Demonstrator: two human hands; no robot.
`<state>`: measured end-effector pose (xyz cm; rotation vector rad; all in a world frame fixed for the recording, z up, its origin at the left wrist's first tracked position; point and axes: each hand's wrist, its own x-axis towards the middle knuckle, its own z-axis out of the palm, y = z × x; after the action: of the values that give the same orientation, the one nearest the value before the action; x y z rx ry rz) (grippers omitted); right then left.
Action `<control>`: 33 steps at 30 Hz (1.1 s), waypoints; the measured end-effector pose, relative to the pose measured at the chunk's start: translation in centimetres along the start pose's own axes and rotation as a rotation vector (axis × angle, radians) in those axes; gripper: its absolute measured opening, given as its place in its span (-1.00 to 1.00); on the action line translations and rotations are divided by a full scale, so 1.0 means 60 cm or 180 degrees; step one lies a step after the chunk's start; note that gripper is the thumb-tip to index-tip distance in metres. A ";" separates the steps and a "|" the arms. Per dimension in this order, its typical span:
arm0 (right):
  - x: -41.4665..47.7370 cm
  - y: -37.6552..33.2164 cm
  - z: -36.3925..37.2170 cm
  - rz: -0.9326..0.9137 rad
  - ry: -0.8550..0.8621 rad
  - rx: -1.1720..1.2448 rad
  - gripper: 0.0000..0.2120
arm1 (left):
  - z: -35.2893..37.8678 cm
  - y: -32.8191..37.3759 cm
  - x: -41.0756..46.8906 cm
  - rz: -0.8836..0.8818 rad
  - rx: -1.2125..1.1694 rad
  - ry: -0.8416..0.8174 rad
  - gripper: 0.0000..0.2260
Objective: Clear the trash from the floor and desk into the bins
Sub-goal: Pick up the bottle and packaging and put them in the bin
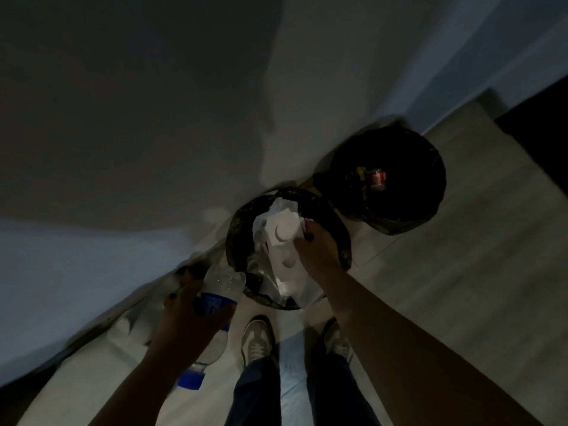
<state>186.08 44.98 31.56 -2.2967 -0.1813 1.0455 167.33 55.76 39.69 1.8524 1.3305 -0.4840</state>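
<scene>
Two black-lined bins on the floor along the wall, with trash in and over them.

I see the near bin (235, 233) upright at the wall edge of the floor, with crumpled white trash inside. A white bag (282, 238) sits tilted over its mouth, and the right hand (316, 245) grips its right edge. The far bin (399, 222) stands just beside it, farther along the wall, with a red can (377, 178) lying deep inside. The left hand (190, 315) holds a clear bottle (222, 284) with a blue label and blue cap just left of the near bin, cap end toward me.

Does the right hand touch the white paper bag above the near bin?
Touching: in the head view the right hand grips the white paper bag at its edge.
</scene>
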 end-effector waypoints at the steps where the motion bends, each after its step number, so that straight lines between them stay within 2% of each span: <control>1: 0.001 0.004 0.001 -0.0131 -0.0077 -0.0202 -0.64 | 0.000 0.001 0.000 0.0018 -0.0006 0.0012 -0.51; 3: -0.004 0.010 -0.006 -0.0274 -0.0235 -0.0580 -0.52 | 0.000 0.005 -0.003 0.0077 -0.0044 0.0039 -0.52; 5: -0.005 0.018 -0.016 -0.0343 -0.0297 -0.1013 -0.48 | -0.002 0.011 -0.003 0.0169 0.0001 0.0066 -0.51; 8: -0.008 0.025 -0.035 -0.0503 -0.0458 -0.1503 -0.57 | -0.003 0.025 -0.004 0.0335 0.0027 0.0042 -0.54; 14: -0.023 0.041 -0.081 -0.0641 -0.0618 -0.1964 -0.71 | 0.010 0.059 -0.003 0.0632 0.0327 -0.0061 -0.57; 17: -0.030 0.051 -0.119 -0.0546 -0.0641 -0.1974 -0.74 | 0.019 0.089 0.002 0.0648 0.0478 -0.0222 -0.58; 20: -0.044 0.066 -0.168 -0.0514 -0.0542 -0.2053 -0.70 | 0.035 0.126 0.008 0.0724 0.0626 -0.0373 -0.56; 23: -0.052 0.093 -0.215 -0.0526 -0.0364 -0.1944 -0.63 | 0.061 0.174 0.017 0.0687 0.0462 -0.0557 -0.51; 27: -0.053 0.135 -0.280 -0.0158 -0.0331 -0.1740 -0.58 | 0.113 0.250 0.041 0.0310 0.0060 -0.0822 -0.36; 33: -0.053 0.191 -0.362 0.0242 -0.0097 -0.1287 -0.63 | 0.215 0.385 0.091 0.0506 0.0181 -0.0909 -0.38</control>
<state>198.27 24.42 38.03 -2.6655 -0.3475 1.1686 192.31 45.88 36.64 1.8376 0.9809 -0.6793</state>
